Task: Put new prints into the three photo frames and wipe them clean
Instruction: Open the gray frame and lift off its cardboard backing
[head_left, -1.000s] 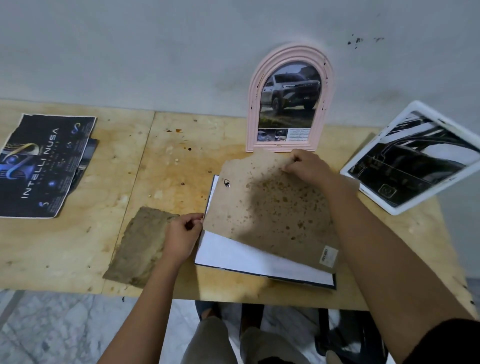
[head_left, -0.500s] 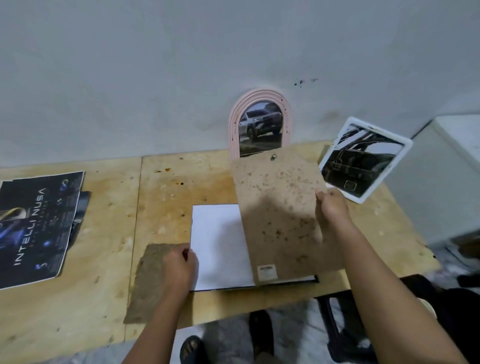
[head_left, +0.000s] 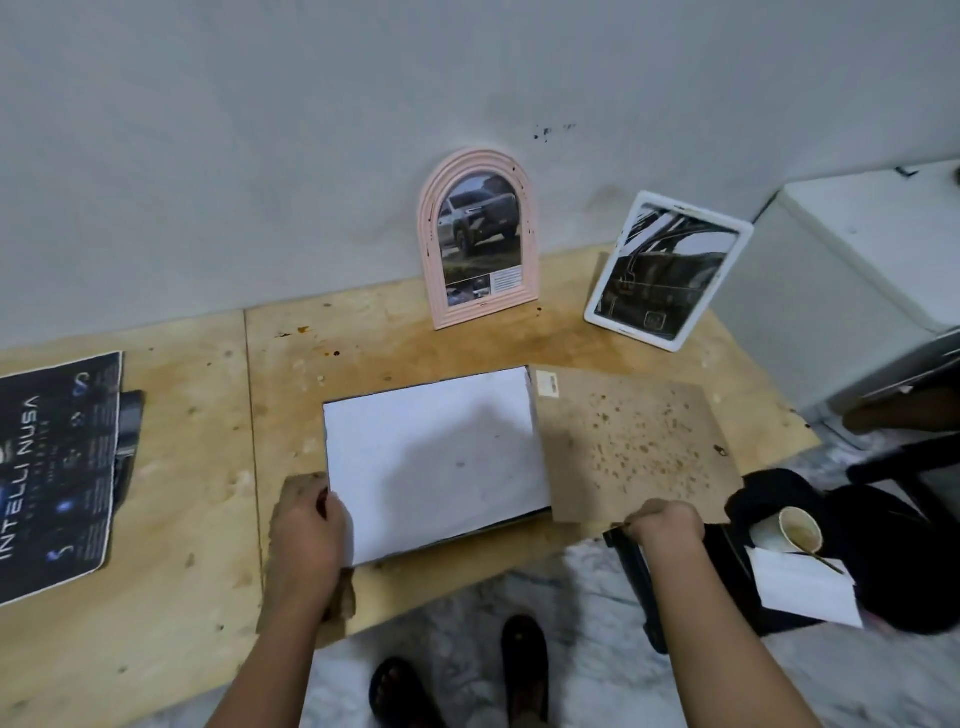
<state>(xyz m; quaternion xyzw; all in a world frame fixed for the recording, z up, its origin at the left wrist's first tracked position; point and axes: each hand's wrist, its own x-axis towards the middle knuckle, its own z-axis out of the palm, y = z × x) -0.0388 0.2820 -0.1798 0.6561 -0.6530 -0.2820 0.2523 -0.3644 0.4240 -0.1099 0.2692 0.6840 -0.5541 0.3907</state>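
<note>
Head view: the right hand (head_left: 665, 525) reaches forward with a straight forearm, knuckles up, and its fingers pinch the near edge of the brown backing board (head_left: 634, 447). The left hand (head_left: 306, 535) lies palm down over a brown cloth (head_left: 343, 597), its fingers curled at the near left corner of the dark frame (head_left: 498, 526). Whether they grip that corner or only rest on it, I cannot tell.

The board sits just right of the frame, touching its right side. Its long axis runs across the table (head_left: 208, 519), with the hanger hook (head_left: 720, 450) pointing right and the barcode sticker (head_left: 546, 387) at the far left corner. Its near right corner juts past the table edge. The surface is spotted with dark brown stains.

The frame lies face down, long axis also left to right, with a white sheet (head_left: 431, 457) filling its back.
</note>
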